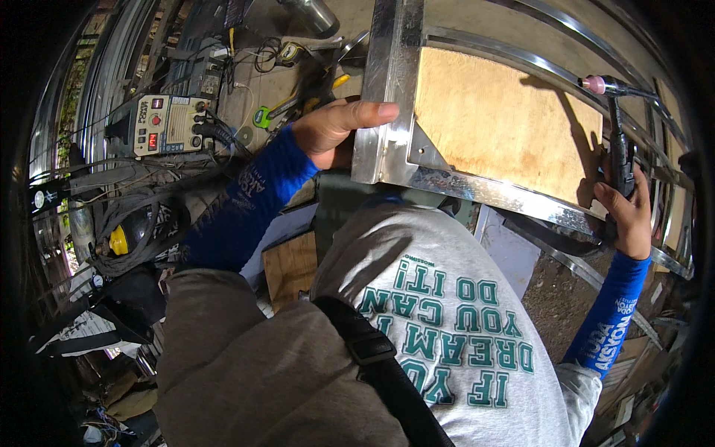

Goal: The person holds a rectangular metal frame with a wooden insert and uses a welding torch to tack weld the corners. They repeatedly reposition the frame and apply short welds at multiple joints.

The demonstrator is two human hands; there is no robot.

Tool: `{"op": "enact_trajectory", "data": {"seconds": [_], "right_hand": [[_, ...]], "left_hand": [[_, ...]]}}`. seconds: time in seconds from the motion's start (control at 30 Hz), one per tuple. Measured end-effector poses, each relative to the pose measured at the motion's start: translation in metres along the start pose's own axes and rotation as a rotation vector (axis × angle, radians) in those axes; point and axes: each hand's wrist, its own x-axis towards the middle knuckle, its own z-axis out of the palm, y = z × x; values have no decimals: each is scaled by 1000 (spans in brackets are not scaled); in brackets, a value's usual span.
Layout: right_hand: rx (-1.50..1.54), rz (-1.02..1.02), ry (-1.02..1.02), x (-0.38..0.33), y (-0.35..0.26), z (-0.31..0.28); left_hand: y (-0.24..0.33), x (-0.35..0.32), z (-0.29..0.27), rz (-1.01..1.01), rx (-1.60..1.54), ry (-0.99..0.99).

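Note:
A shiny metal frame [477, 186] of square tubing stretches across the upper right, and a plywood board [499, 119] shows inside it. My left hand [331, 128] grips the frame's left side near the corner, its thumb on top and the other fingers hidden behind the tube. A small triangular metal plate [427, 151] sits in that corner. At the right, my right hand [630, 212] is closed around the black handle of a TIG welding torch [618, 138]. The torch's pink nozzle points left, above the board's upper right edge, apart from the corner.
A beige welding machine [173, 124] with a red display stands at the left, cables [123, 216] coiled below it. Beyond my left hand lie a tape measure [290, 54], a green-ended tool [262, 117] and a metal cylinder [313, 16]. Wooden board [289, 270] shows beside my leg.

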Motion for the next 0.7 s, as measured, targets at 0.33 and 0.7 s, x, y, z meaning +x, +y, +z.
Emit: {"op": "enact_trajectory", "data": {"seconds": [0.33, 0.7], "right_hand": [[-106, 8, 1, 20, -2, -9], [-51, -13, -6, -4, 9, 3]], "left_hand": [[38, 50, 10, 221, -150, 85], [50, 49, 49, 79, 214, 478]]}}
